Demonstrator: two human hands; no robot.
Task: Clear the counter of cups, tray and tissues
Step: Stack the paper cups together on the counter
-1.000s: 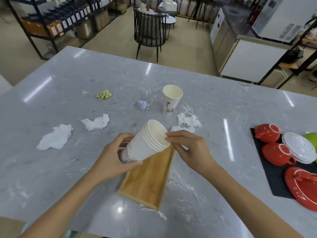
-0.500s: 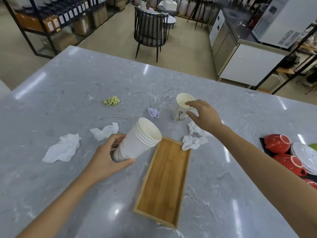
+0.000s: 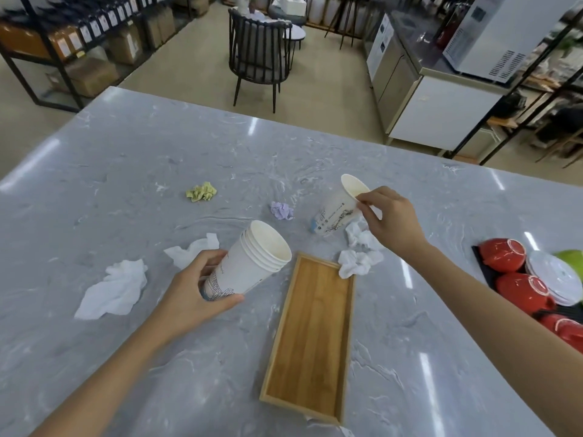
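Observation:
My left hand [image 3: 192, 291] grips a stack of several white paper cups [image 3: 249, 263], tilted with the mouths facing up and right. My right hand [image 3: 391, 220] pinches the rim of a single white paper cup [image 3: 339, 211], which is tilted and lifted off the grey counter [image 3: 126, 159]. An empty wooden tray [image 3: 312, 335] lies in front of me. Crumpled white tissues lie at the left [image 3: 115, 288], near the stack [image 3: 192, 249] and at the tray's far corner [image 3: 358, 261]. A yellow-green wad [image 3: 202, 191] and a lilac wad [image 3: 281, 210] sit farther back.
Red cups [image 3: 501, 253], white lids [image 3: 555, 275] and a green item rest on a black mat at the right edge. Beyond the counter are a dark chair [image 3: 260, 55], shelving at the left and a steel cabinet at the right.
My right hand left the stack, reached out to the lone cup, pinched its rim and tipped it up off the counter. The left hand kept hold of the stack.

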